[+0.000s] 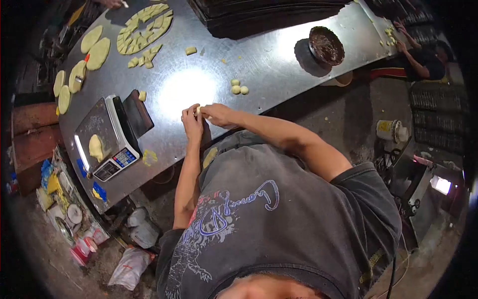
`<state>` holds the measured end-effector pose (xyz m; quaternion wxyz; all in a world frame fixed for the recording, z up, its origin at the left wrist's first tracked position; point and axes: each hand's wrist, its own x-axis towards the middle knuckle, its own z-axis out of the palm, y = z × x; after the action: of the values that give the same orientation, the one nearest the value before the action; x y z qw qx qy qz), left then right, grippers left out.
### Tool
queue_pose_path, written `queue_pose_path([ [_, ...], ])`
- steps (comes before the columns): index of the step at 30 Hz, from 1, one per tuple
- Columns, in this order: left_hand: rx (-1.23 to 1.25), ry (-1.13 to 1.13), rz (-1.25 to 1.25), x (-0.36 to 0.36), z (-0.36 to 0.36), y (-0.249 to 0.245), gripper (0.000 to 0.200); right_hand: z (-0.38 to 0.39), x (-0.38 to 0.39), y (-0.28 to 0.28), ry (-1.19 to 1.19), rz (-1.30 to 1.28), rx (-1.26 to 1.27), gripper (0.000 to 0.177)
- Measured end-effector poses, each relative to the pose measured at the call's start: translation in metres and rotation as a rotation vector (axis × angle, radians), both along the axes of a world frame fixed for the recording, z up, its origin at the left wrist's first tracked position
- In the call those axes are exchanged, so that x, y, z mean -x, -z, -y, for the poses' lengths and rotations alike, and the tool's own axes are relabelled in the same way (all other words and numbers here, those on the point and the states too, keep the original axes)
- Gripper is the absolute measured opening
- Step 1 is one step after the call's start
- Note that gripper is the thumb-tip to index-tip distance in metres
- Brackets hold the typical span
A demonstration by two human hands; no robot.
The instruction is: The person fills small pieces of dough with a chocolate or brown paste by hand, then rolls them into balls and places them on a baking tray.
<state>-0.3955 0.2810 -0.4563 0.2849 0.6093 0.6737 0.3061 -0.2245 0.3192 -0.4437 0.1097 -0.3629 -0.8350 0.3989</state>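
My left hand and my right hand meet at the near edge of the metal table. Their fingers are closed around a small pale dough piece, mostly hidden by them. A little beyond my right hand, three round dough balls sit clustered together. To the left of my left hand, a dark flat block leans by the scale, with a small dough piece at its far end. Farther off lies a single cut dough piece.
A digital scale bears a dough lump. Cut dough and flat dough ovals lie at the far left. A bowl of dark brown filling stands right, dark stacked trays behind. Another person works at far right.
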Motion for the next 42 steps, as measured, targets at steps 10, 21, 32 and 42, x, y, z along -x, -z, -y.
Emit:
queue_pose_path([
  [10, 0.15, -0.133, 0.046, -0.049, -0.032, -0.045, 0.044, 0.014, -0.12, -0.142, 0.324, -0.304, 0.686, 0.036],
  [21, -0.105, 0.223, 0.912, -0.229, -0.077, -0.209, 0.062, -0.002, -0.173, -0.18, 0.818, -0.678, -0.038, 0.021],
  [32, -0.56, 0.706, 0.578, -0.35, -0.1, -0.159, 0.07, -0.02, -0.314, -0.175, 0.593, -1.435, 1.203, 0.029],
  [42, 0.303, 0.476, 0.308, -0.358, -0.094, -0.137, 0.039, -0.096, -0.48, -0.088, 0.84, 0.147, -0.124, 0.018],
])
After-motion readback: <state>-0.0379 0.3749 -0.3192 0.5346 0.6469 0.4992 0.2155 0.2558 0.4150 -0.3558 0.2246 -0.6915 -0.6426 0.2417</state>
